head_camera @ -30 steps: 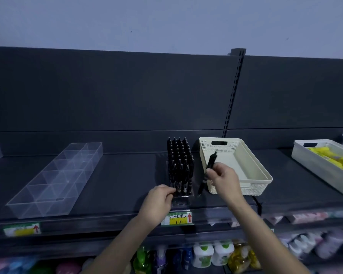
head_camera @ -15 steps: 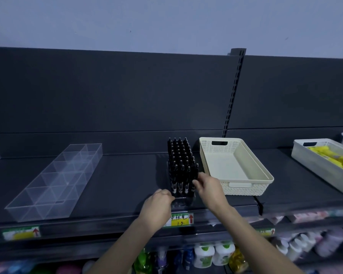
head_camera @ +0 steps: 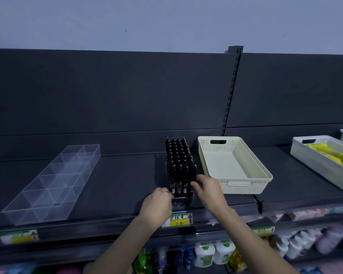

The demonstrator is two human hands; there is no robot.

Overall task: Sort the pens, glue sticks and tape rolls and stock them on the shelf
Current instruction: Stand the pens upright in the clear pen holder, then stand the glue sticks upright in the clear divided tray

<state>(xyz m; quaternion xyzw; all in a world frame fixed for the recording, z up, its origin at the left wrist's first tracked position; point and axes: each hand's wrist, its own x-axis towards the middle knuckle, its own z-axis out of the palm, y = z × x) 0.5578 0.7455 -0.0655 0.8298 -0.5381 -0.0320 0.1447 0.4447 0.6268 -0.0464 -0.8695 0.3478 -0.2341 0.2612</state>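
Right hand (head_camera: 208, 191): fingertips pinch the slim black pen (head_camera: 194, 172) just ahead of it, upright in a clear plastic pen rack (head_camera: 183, 201). Left hand (head_camera: 158, 202) grips the rack's near-left corner. Cream perforated plastic basket (head_camera: 244, 186) sits just right of the right hand.

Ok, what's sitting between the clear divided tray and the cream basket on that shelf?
The rack of black pens, right beside the cream basket; bare shelf separates it from the clear tray. Seen in the head view.

Left hand (head_camera: 158, 202) and right hand (head_camera: 208, 191) reach forward, fingers curled (close together)
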